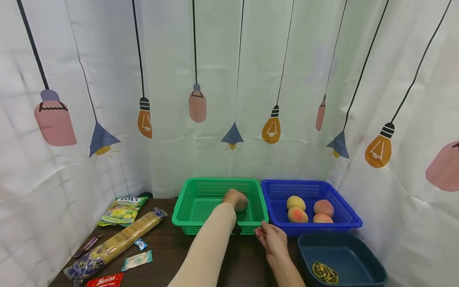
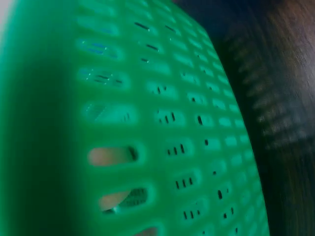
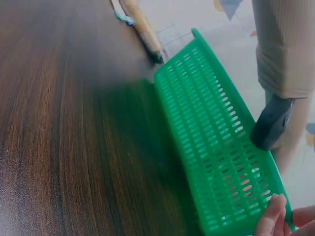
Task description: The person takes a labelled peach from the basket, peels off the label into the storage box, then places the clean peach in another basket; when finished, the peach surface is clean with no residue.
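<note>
A green plastic basket (image 1: 193, 182) with slotted walls stands at the middle of the dark table. My left hand (image 1: 234, 198) is down inside its right half, the sleeved forearm crossing over the front wall. A rounded, pinkish-brown form shows at the fingers; I cannot tell whether it is a held thing or part of the hand. In the left wrist view the basket's wall (image 2: 147, 128) fills most of the picture, with skin-toned patches behind some slots. My right hand (image 1: 273, 239) pinches the basket's rim at the front right corner, its fingertips (image 3: 271, 211) on the rim.
Right of the green basket stands a blue basket (image 1: 353, 217) with several peaches (image 1: 296, 214). A dark teal tray (image 1: 355, 255) holds a black-and-yellow round item (image 1: 324, 272). At left lie a long spaghetti pack (image 1: 118, 243), a candy bag (image 1: 123, 210) and several small wrapped sweets (image 1: 137, 260).
</note>
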A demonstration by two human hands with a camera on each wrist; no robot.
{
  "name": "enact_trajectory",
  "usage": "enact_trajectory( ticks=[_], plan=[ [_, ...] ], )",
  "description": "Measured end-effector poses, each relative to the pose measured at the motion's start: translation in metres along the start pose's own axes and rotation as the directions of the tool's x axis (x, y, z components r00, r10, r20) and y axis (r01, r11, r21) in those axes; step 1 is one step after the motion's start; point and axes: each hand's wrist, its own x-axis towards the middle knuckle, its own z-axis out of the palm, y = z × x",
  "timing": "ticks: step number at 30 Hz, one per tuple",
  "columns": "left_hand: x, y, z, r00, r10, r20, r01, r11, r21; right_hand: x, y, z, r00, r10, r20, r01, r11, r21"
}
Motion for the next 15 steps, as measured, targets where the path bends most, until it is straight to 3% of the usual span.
enact_trajectory(
  ticks=[5, 9, 13, 15],
  plan=[
    [0.010, -0.002, 0.006, 0.999, 0.032, 0.007, -0.032, 0.999, -0.005, 0.001, -0.003, -0.003, 1.000, 0.002, -0.015, -0.003, 1.000, -0.012],
    [0.003, -0.002, 0.003, 0.998, 0.052, -0.030, -0.053, 0.998, -0.020, 0.000, -0.006, -0.004, 1.000, -0.004, -0.017, 0.004, 1.000, -0.019],
    [-0.008, -0.007, -0.005, 0.997, 0.071, -0.021, -0.074, 0.986, -0.150, 0.001, -0.005, -0.002, 1.000, -0.010, -0.009, 0.010, 1.000, -0.014],
    [-0.016, -0.009, -0.009, 0.995, 0.101, -0.001, -0.098, 0.963, -0.251, 0.002, -0.003, -0.001, 1.000, -0.004, 0.001, 0.004, 1.000, -0.010]
  ],
)
